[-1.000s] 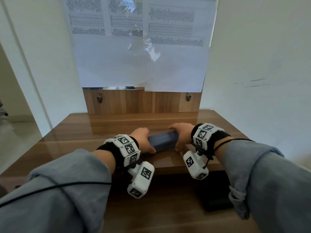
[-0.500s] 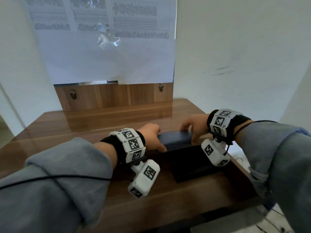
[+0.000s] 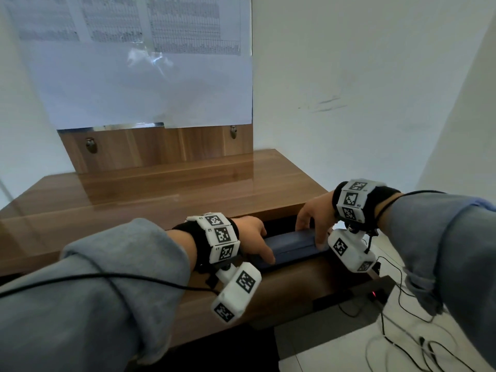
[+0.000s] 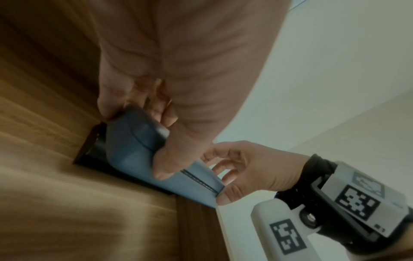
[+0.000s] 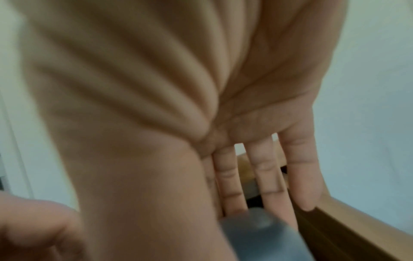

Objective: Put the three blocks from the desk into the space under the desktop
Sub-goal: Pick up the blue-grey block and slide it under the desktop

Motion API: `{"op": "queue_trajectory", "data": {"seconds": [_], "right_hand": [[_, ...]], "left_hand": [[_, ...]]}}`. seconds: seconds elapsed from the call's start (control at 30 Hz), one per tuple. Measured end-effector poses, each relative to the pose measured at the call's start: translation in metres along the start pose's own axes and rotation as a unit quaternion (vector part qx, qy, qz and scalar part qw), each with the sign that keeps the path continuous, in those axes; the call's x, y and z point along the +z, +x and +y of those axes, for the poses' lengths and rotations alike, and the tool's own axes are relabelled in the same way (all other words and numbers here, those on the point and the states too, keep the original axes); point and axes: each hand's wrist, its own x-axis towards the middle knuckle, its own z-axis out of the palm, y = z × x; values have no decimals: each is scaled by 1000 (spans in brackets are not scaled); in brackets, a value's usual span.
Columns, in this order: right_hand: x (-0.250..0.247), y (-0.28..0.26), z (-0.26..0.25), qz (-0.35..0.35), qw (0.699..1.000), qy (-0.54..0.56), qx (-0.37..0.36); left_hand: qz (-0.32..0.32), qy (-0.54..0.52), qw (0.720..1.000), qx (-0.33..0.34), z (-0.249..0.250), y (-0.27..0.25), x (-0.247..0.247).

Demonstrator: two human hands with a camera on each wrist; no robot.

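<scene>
A long dark blue block [image 3: 291,247] lies level at the dark gap [image 3: 279,226] between the wooden desktop [image 3: 161,189] and the lower wooden shelf [image 3: 295,285]. My left hand [image 3: 256,238] grips its left end, thumb in front. My right hand [image 3: 314,226] grips its right end from above. In the left wrist view, the block [image 4: 134,150] sits against the dark opening, with my left hand [image 4: 178,88] round its near end and my right hand [image 4: 252,169] pinching the far end. The right wrist view shows my right hand [image 5: 178,106] over the blurred block [image 5: 263,234]. No other blocks show.
A wooden back panel [image 3: 150,149] and a large printed sheet [image 3: 139,63] stand behind the desktop. A white wall [image 3: 375,103] is close on the right. Black cables [image 3: 402,331] and a box with a red light [image 3: 375,294] lie on the floor at the right.
Both hands have carried the block off the desktop, forward and down over its front edge, to the gap under it. The head view has swung left.
</scene>
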Motion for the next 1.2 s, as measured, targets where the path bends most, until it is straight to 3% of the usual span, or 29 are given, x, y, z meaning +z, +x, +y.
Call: {"op": "queue_trajectory", "data": {"seconds": [0.37,0.67,1.2], "right_hand": [[31,27,11,-63,994,-89,-7],[38,55,5,-84,978,-191,-25],[30,59,-2,-12,981,-192,-18]], "left_hand": [[-65,42,997,1,3,38,35],[-39,108,993,7,1,57,50],[-15,115,993,-13,-6,59,44]]}}
